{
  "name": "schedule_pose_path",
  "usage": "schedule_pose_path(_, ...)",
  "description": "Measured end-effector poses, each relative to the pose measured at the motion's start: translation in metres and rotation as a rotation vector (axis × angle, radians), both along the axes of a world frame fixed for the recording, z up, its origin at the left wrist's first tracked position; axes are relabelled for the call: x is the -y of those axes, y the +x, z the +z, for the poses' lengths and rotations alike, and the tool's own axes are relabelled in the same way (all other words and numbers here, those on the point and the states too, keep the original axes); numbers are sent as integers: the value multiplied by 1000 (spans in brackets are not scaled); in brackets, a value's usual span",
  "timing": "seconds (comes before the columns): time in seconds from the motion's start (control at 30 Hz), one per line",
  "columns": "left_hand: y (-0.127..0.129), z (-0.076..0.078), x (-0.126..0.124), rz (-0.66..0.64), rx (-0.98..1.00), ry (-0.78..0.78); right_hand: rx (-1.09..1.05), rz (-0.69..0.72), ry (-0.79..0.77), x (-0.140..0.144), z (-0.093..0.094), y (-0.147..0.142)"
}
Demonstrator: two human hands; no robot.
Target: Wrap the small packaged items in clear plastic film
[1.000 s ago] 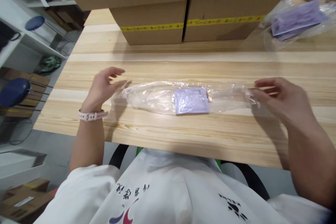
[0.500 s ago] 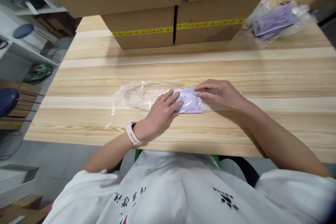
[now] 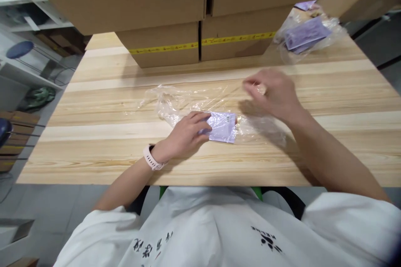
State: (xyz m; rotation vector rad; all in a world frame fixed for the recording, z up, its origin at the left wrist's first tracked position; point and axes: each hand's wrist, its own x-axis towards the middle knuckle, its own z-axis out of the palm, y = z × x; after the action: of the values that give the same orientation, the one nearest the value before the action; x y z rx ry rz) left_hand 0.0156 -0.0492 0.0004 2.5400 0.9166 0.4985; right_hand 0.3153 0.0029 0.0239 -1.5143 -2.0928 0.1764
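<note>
A flat lilac packet [image 3: 223,127] lies on the wooden table, under or inside a crumpled clear plastic bag [image 3: 171,102] that spreads out on both sides of it. Across the packet's left end rests my left hand [image 3: 189,131], its fingers stretched out and lying flat on the film. My right hand [image 3: 272,91] is raised above and to the right of the packet, smeared by motion. Its thumb and fingers are pinched together, with a fold of the film seeming to run up to the fingertips. A small mark shows near the packet's upper right corner.
Stacked cardboard boxes [image 3: 163,48] with yellow tape stand along the far side of the wooden table [image 3: 94,133]. More lilac packets [image 3: 305,35] in clear plastic lie at the back right. A blue stool [image 3: 20,50] is off to the left.
My right hand has lifted off the packet's right end and moved up and right, raising film with it. My left hand stays on the packet. The view has shifted slightly.
</note>
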Motion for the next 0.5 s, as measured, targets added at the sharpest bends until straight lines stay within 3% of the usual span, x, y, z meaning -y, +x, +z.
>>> schedule_pose_path(0.07, -1, 2, -6, 58, -18, 31, 117, 218, -163, 22, -5, -15)
schedule_pose_path(0.13, -2, 1, -12, 120, -75, 71, 207, 316, -253, 39, -12, -26)
schedule_pose_path(0.3, -4, -1, -18, 242, -250, 149, 189, 299, -246, 55, -20, -36)
schedule_pose_path(0.5, -11, 7, -5, 286, -83, 323, 63, 295, -132, 72, -1, -43)
